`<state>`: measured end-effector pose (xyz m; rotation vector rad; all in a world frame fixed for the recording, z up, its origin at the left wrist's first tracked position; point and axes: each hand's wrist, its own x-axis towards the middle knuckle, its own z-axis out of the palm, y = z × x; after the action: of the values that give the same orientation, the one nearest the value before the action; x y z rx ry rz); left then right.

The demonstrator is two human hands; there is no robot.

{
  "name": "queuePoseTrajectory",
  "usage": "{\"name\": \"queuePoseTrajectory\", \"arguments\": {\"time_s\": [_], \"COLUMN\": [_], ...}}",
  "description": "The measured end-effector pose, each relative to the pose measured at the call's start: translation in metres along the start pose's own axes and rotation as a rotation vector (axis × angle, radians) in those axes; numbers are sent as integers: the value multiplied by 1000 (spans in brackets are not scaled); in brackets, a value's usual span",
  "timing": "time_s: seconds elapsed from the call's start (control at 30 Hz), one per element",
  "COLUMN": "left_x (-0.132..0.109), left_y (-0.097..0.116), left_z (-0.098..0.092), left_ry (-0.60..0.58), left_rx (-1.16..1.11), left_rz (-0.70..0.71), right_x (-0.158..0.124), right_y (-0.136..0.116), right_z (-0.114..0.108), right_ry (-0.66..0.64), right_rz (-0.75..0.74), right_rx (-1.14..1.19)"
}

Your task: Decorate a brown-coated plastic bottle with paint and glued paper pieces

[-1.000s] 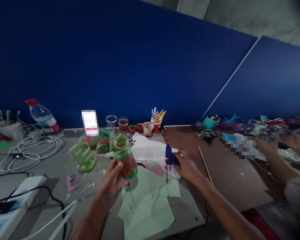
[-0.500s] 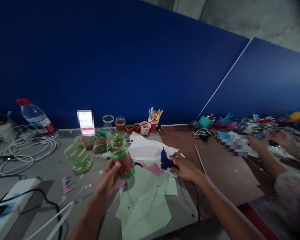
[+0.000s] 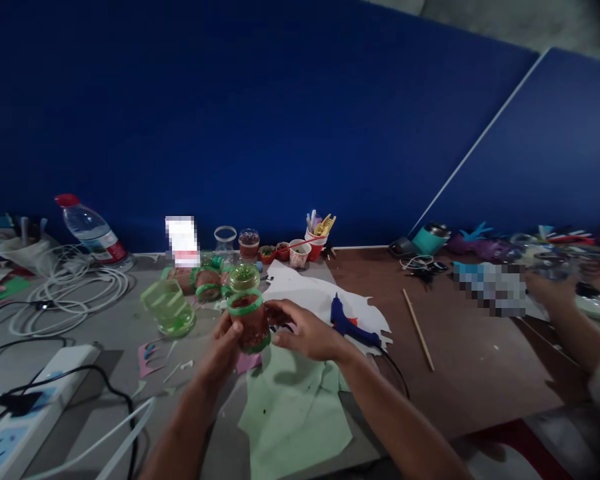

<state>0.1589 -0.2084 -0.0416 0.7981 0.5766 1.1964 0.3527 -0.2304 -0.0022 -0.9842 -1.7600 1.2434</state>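
A brown cup with green bands at its rim and base [image 3: 255, 323] is upright in my left hand [image 3: 225, 347], whose fingers and thumb wrap its left side. My right hand [image 3: 305, 330] is at the cup's right side, thumb and fingers apart and fingertips close to its wall; whether they touch it I cannot tell. A blue glue gun [image 3: 353, 325] lies on white paper [image 3: 300, 287] to the right of that hand, its cord trailing toward the front. Beneath both hands are pale green sheets [image 3: 295, 420]. Just behind the cup stands a clear greenish container [image 3: 244, 277].
At left are a yellow-green cut plastic container [image 3: 173, 310], a power strip [image 3: 45, 400], coiled white cable [image 3: 80, 303] and a water bottle [image 3: 93, 230]. A wooden stick [image 3: 419, 330] lies right. A red cup of tools [image 3: 316, 243] stands at back. Another person's arm [image 3: 570, 317] reaches in at far right.
My right hand has let go of the glue gun, which now lies on the white paper, and has moved left to the brown cup. My left hand still holds the cup. The view has shifted.
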Motion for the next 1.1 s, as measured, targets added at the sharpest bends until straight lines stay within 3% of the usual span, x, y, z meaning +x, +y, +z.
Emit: {"name": "queuePoseTrajectory", "arguments": {"time_s": [0.27,0.5,0.77,1.1], "left_x": [4,7,2,3], "left_y": [-14,-21,-20,-14], "left_z": [-7,-15,-11,-6], "left_ry": [97,-5,-103,-16], "left_rx": [138,290,213,246], "left_rz": [30,92,-15,-62], "right_x": [7,6,8,8], "right_y": [19,22,35,38], "right_z": [18,16,12,17], "right_ry": [130,155,179,168], "right_rz": [0,44,84,65], "right_rx": [55,164,397,394]}}
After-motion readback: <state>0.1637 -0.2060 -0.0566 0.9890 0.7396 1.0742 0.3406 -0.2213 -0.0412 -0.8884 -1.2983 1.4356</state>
